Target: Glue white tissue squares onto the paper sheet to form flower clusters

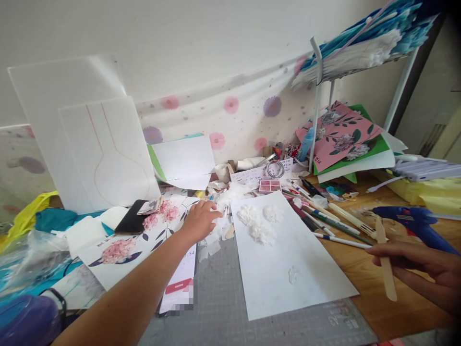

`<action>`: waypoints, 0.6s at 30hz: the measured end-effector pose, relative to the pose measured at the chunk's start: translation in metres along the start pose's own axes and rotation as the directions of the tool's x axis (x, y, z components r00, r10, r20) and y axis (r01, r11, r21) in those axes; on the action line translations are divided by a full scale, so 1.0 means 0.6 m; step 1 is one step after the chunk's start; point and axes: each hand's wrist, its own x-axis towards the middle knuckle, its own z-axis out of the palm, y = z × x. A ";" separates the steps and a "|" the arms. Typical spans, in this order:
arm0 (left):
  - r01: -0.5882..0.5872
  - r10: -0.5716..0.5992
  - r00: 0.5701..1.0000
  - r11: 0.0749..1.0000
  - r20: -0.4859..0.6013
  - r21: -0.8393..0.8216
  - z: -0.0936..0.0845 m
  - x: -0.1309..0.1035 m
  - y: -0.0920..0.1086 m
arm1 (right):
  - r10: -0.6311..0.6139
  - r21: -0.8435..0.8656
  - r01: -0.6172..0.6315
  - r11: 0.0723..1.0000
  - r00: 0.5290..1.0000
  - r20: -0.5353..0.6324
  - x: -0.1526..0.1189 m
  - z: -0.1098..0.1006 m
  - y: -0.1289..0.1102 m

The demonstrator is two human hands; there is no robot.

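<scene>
OK, so treat the white sheet (306,283) as the clock dial. It lies mostly on the grey cutting mat (219,288), and there are fluffy white tufts (261,230) bunched up toward its 11 o'clock, plus a small whitish blob (293,275) near 6.

The left hand (200,222) is off the sheet's edge at about 10, palm down over a mess of white scraps (230,194). Its fingers are slightly bent and loosely apart, thumb sticking out from the rest. Can't tell if the tips actually touch the scraps. The right hand (428,271) is out at 3 o'clock, fingers pinched narrow on a flat wooden stick (389,288), which is tilted with its lower end hanging free.

Other stuff: a pile of pens and brushes (331,222) on the wooden tabletop (399,312) around 1, a blue glue gun (410,218) between 2 and 3, and a little tray with pink compartments (270,186) just past the sheet's far edge, around 11. A phone with a lit screen (180,283) sits near 9, partly under the left forearm. Around 10, farther out, there's a floral print (144,245) with a dark phone (131,220) beside the pink blooms.
</scene>
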 end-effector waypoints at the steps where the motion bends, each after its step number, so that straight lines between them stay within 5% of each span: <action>1: -0.001 0.001 1.000 1.000 -0.006 -0.004 0.001 0.002 0.001 | 0.000 0.043 -0.002 0.999 0.999 0.051 -0.001 0.000 0.003; 9: 0.119 -0.141 0.980 0.981 -0.140 -0.155 -0.046 0.017 0.027 | 0.070 0.159 -0.087 0.983 0.991 0.110 0.005 -0.006 -0.023; 18: 0.121 -0.160 0.985 0.897 -0.057 -0.425 0.023 0.012 0.218 | 0.091 0.454 -0.187 0.871 0.970 0.225 0.080 0.013 -0.137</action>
